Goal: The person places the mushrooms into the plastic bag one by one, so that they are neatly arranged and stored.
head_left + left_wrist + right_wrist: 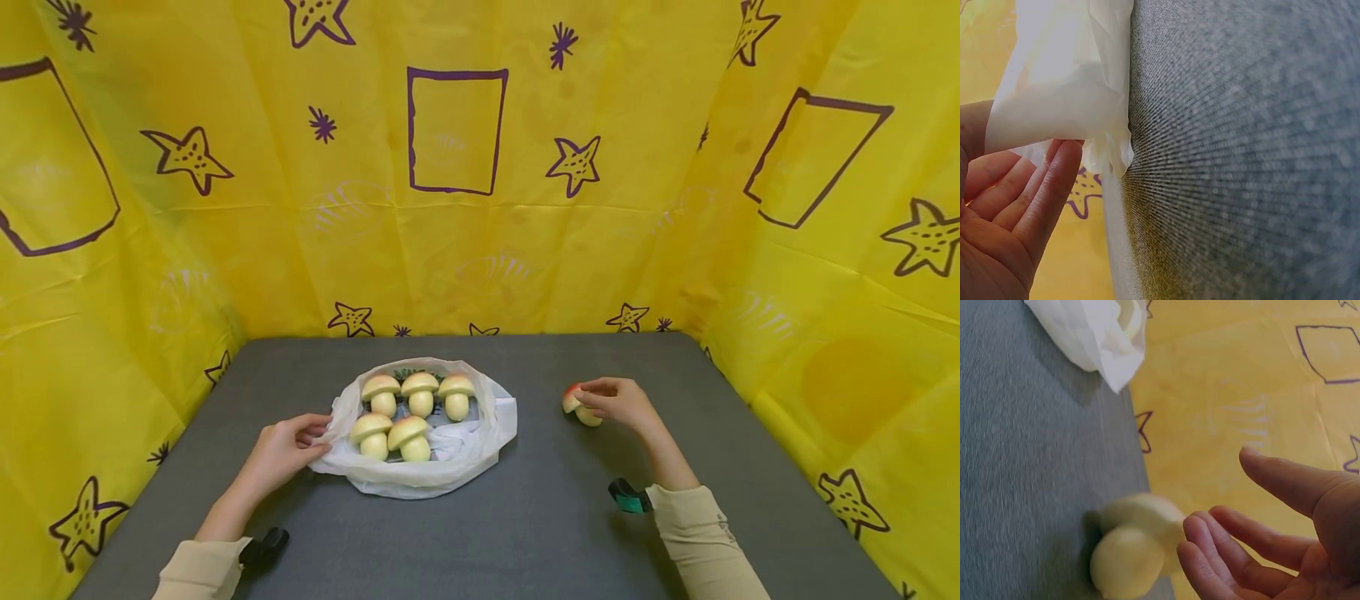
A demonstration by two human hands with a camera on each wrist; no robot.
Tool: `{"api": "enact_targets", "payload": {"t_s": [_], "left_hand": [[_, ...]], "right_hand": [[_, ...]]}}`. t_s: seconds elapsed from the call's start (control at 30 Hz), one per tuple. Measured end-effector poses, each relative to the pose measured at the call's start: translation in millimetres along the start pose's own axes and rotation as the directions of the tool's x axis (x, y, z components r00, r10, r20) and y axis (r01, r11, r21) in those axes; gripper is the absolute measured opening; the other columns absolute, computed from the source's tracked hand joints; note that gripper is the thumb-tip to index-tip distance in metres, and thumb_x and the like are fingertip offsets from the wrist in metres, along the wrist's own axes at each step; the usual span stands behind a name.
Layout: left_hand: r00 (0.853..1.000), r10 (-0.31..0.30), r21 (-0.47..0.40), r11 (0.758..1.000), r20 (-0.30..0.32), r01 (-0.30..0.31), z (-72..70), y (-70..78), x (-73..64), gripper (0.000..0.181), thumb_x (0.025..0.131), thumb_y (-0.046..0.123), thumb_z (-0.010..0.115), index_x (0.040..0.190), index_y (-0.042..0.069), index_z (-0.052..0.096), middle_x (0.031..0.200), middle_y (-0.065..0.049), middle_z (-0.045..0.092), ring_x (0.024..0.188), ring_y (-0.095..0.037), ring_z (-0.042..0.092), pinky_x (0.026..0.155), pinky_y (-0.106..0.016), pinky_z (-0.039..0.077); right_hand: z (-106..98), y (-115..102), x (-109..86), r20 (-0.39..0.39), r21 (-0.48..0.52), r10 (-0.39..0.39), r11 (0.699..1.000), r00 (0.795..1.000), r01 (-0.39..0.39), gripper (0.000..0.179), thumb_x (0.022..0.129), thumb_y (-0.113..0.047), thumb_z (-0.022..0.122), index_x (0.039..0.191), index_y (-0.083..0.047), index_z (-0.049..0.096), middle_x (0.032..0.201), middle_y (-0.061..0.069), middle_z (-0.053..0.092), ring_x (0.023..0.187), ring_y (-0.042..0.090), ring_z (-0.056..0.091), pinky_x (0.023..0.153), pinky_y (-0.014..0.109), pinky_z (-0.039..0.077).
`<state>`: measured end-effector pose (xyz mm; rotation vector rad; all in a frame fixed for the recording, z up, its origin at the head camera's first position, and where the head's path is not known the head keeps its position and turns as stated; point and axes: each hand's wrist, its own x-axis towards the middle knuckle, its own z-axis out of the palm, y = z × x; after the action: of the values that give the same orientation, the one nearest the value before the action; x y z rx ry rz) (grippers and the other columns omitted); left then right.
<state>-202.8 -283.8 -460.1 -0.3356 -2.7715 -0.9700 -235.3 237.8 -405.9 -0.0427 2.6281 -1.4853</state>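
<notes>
A white plastic bag [420,479] stands with its mouth spread on the grey table. Inside it lie several toy mushrooms [415,439] with pale stems and yellow caps tinged red. My left hand [288,446] pinches the bag's left rim between thumb and fingers; the left wrist view shows the thumb behind the plastic [1054,94]. To the right of the bag, one more toy mushroom [1127,562] lies on the table. My right hand [618,400] is right at it, thumb well apart from the loosely bent fingers. Whether the fingertips [1194,531] touch the cap, I cannot tell.
The grey tabletop [480,550] reaches back to a yellow curtain [525,250] with purple starfish and frame drawings, which also hangs at both sides. A crumpled white piece [453,437] lies in the bag beside the mushrooms. Dark bands [628,496] sit at both wrists.
</notes>
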Motion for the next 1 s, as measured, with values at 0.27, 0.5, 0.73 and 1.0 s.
{"api": "enact_targets", "payload": {"t_s": [0.27,0.5,0.73,1.0], "left_hand": [[1.000,0.016,-0.004,1.000,-0.014,-0.016,-0.5,0.3,-0.1,0.037,0.075,0.012,0.078,0.109,0.003,0.069,0.092,-0.007,0.071,0.075,-0.012,0.064,0.065,-0.021,0.052],[1.000,0.005,0.007,1.000,-0.003,-0.005,-1.6,0.2,-0.2,0.036,0.076,0.013,0.078,0.111,0.005,0.068,0.093,-0.006,0.071,0.076,-0.013,0.064,0.066,-0.021,0.052],[1.000,0.005,-0.004,1.000,-0.005,-0.005,-2.3,1.0,-0.8,0.036,0.076,0.012,0.077,0.111,0.005,0.068,0.093,-0.007,0.071,0.076,-0.013,0.065,0.066,-0.021,0.052],[1.000,0.002,-0.008,1.000,-0.003,-0.002,-2.1,1.9,-0.9,0.036,0.076,0.011,0.077,0.111,0.004,0.068,0.093,-0.007,0.071,0.077,-0.014,0.065,0.066,-0.021,0.052]], "right_hand": [[-11,9,-2.7,-0.018,0.009,0.016,1.000,1.000,-0.016,0.049,0.090,-0.030,0.064,0.123,0.007,0.058,0.117,0.024,0.063,0.102,0.035,0.065,0.087,0.044,0.052],[-17,19,-0.7,-0.020,0.041,0.006,0.999,1.000,-0.005,0.049,0.091,-0.024,0.064,0.123,0.011,0.055,0.118,0.027,0.062,0.102,0.035,0.065,0.086,0.042,0.053],[-21,29,4.5,-0.032,0.005,0.043,0.999,0.999,-0.043,0.050,0.089,-0.028,0.066,0.122,0.010,0.057,0.118,0.026,0.063,0.103,0.035,0.064,0.087,0.041,0.053],[-18,43,11.5,-0.016,0.035,0.074,0.997,0.997,-0.074,0.051,0.090,-0.025,0.065,0.122,0.013,0.055,0.118,0.027,0.062,0.105,0.035,0.064,0.086,0.039,0.053]]}}
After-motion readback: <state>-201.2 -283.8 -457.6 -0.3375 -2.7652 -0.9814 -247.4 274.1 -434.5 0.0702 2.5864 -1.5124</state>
